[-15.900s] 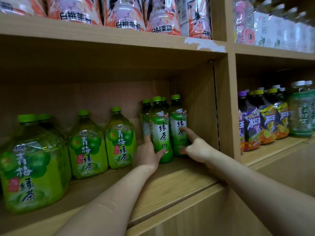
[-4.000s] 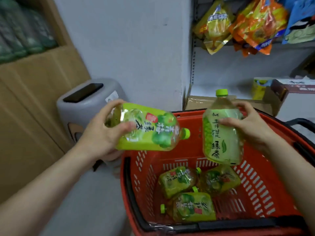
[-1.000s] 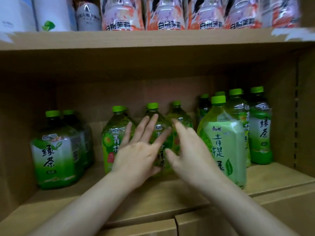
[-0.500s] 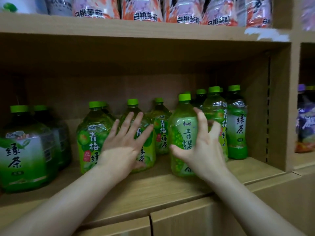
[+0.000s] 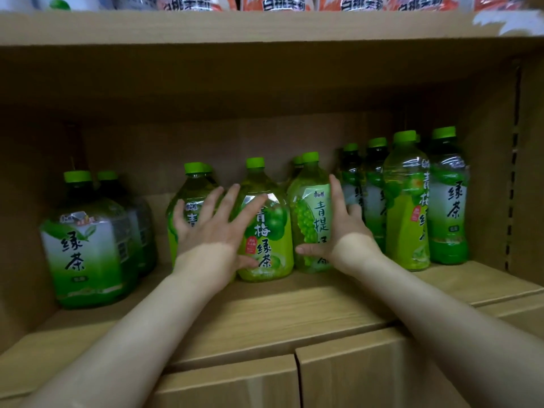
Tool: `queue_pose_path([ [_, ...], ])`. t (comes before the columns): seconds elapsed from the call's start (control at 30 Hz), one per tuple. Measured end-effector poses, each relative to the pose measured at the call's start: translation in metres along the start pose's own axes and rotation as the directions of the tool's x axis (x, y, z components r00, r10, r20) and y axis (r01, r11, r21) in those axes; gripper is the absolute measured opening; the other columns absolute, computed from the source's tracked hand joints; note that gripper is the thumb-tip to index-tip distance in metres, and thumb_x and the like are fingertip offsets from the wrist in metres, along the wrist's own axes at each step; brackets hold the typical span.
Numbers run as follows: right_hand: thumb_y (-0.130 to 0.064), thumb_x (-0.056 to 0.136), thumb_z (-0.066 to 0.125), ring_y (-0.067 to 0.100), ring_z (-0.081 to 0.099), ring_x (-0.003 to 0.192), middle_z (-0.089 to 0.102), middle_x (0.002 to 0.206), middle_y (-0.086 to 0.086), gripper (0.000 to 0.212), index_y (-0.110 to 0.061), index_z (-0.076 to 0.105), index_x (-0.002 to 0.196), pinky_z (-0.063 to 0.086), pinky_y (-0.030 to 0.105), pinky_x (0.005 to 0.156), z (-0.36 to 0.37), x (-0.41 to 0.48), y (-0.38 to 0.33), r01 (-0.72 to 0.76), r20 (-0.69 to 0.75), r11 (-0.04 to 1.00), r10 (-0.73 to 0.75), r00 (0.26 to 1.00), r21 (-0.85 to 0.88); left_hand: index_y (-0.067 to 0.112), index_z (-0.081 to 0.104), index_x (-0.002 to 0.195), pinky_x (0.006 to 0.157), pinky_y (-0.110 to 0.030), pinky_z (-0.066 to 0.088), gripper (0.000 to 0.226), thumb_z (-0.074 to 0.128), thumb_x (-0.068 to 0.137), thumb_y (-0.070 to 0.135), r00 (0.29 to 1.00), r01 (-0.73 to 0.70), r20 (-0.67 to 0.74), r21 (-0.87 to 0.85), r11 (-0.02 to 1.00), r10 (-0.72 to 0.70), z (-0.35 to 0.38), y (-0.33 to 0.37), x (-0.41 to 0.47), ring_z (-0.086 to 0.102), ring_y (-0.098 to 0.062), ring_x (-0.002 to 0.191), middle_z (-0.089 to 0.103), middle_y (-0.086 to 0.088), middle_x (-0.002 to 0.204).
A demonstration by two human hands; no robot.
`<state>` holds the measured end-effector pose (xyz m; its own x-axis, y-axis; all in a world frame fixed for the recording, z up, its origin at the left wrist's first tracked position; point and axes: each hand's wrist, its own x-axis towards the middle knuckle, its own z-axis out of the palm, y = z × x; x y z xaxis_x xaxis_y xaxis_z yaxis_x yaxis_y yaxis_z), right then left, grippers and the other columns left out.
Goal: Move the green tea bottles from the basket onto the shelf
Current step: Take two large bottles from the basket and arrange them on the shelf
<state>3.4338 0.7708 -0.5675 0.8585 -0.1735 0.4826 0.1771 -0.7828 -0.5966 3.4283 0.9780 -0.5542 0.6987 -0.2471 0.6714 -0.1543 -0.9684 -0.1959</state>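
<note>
On the wooden shelf point(image 5: 294, 307) stands a row of green tea bottles with green caps. My right hand point(image 5: 344, 231) wraps the grape green tea bottle point(image 5: 312, 219), thumb across its lower front and fingers along its right side; the bottle stands upright on the board. Just left of it is a plum green tea bottle point(image 5: 268, 240). My left hand point(image 5: 210, 231) is spread flat with fingers apart, in front of that bottle and another plum bottle point(image 5: 191, 195), holding nothing. The basket is out of view.
Two large green tea bottles point(image 5: 82, 248) stand at the left. Slim bottles point(image 5: 447, 213) crowd the right, against the side wall point(image 5: 527, 172). The upper shelf point(image 5: 265, 25) carries peach drink bottles point(image 5: 288, 2). Cabinet doors point(image 5: 353, 378) lie below.
My right hand has slid the grape bottle left and deeper, up beside the plum bottle. My left hand stays spread over the plum bottles. The view has moved closer.
</note>
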Motion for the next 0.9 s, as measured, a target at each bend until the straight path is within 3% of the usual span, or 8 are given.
queue_pose_path([
  [0.17,-0.045,0.056,0.088,0.039,0.048,0.127,0.033,0.146,0.020,0.141,-0.057,-0.028,0.135,0.041,0.049,0.104,-0.004,-0.008,0.003,-0.033,0.070,0.996,0.028,0.997,0.078,0.052,0.000,0.142,0.109,-0.064,0.010,0.112,0.073,0.059,0.067,0.997,-0.011,-0.074,-0.055,0.998,0.007,-0.006,0.000,-0.007,0.003,-0.026,0.145,0.001,-0.001,0.160],
  [0.27,-0.047,0.059,0.086,0.039,0.052,0.122,0.031,0.146,0.023,0.140,-0.053,-0.031,0.136,0.041,0.044,0.105,-0.008,-0.015,0.006,-0.074,0.104,0.995,0.067,0.992,0.067,0.044,0.013,0.145,0.104,-0.063,0.023,0.116,0.081,0.052,0.059,0.952,0.169,-0.202,-0.281,0.945,-0.231,-0.015,-0.010,-0.016,0.014,-0.031,0.140,0.012,-0.005,0.158],
  [0.37,-0.049,0.063,0.083,0.038,0.057,0.116,0.038,0.142,0.023,0.139,-0.047,-0.034,0.137,0.046,0.045,0.100,-0.009,-0.017,0.002,-0.076,0.099,0.996,0.080,0.992,-0.048,0.029,0.004,0.149,0.110,-0.052,0.028,0.126,0.088,0.056,0.040,0.884,0.369,0.003,-0.617,0.695,-0.467,-0.011,-0.029,-0.022,0.021,-0.034,0.140,0.018,-0.010,0.156],
  [0.43,-0.043,0.066,0.083,0.038,0.059,0.112,0.039,0.140,0.022,0.137,-0.045,-0.033,0.139,0.048,0.046,0.097,-0.008,-0.018,0.001,-0.070,0.076,0.995,0.075,0.994,-0.067,0.024,0.002,0.150,0.111,-0.043,0.031,0.127,0.090,0.058,0.028,0.851,0.457,0.239,-0.776,0.435,-0.467,-0.003,-0.037,-0.022,0.032,-0.030,0.137,0.030,-0.009,0.153],
  [0.47,-0.038,0.067,0.083,0.038,0.060,0.110,0.039,0.139,0.022,0.136,-0.046,-0.031,0.139,0.047,0.045,0.096,-0.007,-0.018,0.002,-0.060,0.064,0.997,0.063,0.996,-0.051,0.022,0.003,0.150,0.110,-0.042,0.034,0.126,0.090,0.058,0.023,0.842,0.478,0.292,-0.794,0.376,-0.455,0.001,-0.040,-0.021,0.037,-0.030,0.135,0.035,-0.009,0.150],
  [0.63,-0.028,0.067,0.085,0.037,0.060,0.107,0.041,0.134,0.021,0.133,-0.050,-0.023,0.141,0.046,0.044,0.097,-0.007,-0.017,0.009,-0.026,0.050,0.999,0.024,0.998,0.034,0.023,0.004,0.148,0.103,-0.048,0.042,0.124,0.090,0.058,0.027,0.811,0.542,0.295,-0.702,0.462,-0.505,0.009,-0.040,-0.017,0.049,-0.035,0.125,0.046,-0.011,0.143],
  [0.8,-0.022,0.072,0.080,0.035,0.060,0.111,0.045,0.137,0.021,0.131,-0.060,-0.030,0.132,0.045,0.047,0.103,-0.013,-0.019,0.014,0.021,0.128,0.996,-0.031,0.991,0.085,0.025,0.004,0.148,0.096,-0.041,0.046,0.122,0.088,0.060,0.036,0.822,0.536,0.266,-0.660,0.527,-0.503,0.009,-0.039,-0.025,0.057,-0.033,0.114,0.056,-0.008,0.130],
  [0.9,-0.019,0.077,0.075,0.031,0.059,0.114,0.050,0.137,0.018,0.121,-0.045,-0.022,0.144,0.043,0.044,0.105,-0.027,-0.029,0.010,0.024,0.176,0.998,-0.033,0.984,0.055,0.027,0.002,0.149,0.102,-0.048,0.042,0.126,0.088,0.058,0.040,0.807,0.555,0.266,-0.645,0.525,-0.527,0.005,-0.037,-0.028,0.048,-0.034,0.125,0.044,-0.010,0.144],
])
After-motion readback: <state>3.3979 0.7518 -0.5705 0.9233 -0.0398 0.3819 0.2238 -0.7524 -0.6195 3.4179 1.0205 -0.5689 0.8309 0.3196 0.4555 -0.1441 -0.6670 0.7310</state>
